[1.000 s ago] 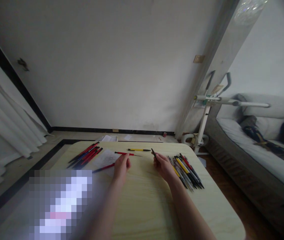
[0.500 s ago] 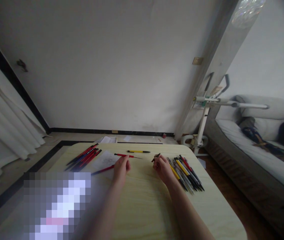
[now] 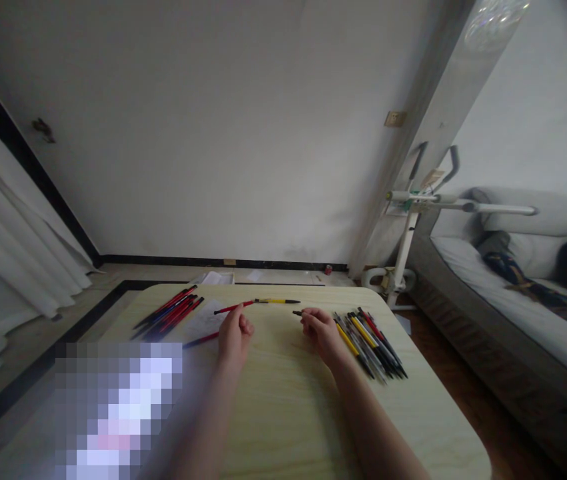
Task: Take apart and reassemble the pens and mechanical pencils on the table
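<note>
The pale table (image 3: pixel 288 400) bears red pencils (image 3: pixel 168 312), paper (image 3: pixel 206 321), a yellow pen (image 3: pixel 277 301) and mixed pens (image 3: pixel 370 337).

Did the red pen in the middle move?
Yes. The red pen, now in the left hand, slid left and tilted, against the yellow pen that stayed put. The right hand pinches a dark pen.

We see our two forearms (image 3: pixel 363 413) bare along their whole visible length, ending in a bare left hand (image 3: pixel 233 333) and right hand (image 3: pixel 319 331).

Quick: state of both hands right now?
Left hand: closed, holding a red pen.
Right hand: closed, holding a dark pen.
</note>
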The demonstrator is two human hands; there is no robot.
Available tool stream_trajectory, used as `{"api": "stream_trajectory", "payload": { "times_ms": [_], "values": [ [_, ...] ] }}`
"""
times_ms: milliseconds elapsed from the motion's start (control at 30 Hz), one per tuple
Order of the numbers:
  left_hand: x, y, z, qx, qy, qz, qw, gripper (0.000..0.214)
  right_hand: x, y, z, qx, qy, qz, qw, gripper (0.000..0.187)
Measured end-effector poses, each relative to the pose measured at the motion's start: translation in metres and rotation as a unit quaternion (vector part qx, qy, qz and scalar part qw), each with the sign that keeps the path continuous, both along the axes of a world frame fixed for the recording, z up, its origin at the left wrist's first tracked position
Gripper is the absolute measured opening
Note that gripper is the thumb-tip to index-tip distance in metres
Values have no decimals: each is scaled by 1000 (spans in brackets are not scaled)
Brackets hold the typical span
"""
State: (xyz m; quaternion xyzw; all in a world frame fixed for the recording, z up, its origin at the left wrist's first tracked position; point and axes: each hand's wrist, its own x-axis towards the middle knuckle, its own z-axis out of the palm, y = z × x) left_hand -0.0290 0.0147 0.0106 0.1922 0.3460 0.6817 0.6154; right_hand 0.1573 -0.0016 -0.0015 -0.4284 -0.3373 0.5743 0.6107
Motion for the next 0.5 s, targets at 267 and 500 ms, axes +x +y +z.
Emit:
{"api": "stream_trajectory", "payload": {
  "times_ms": [267,500],
  "values": [
    [1,0,-3,-4,-5,-30,1000,35,-1,0,1,-3,19,2,1000,26],
    [3,-1,-2,-26,14,-37,999,35,-1,1,-1,4,17,-9,1000,24]
  ]
}}
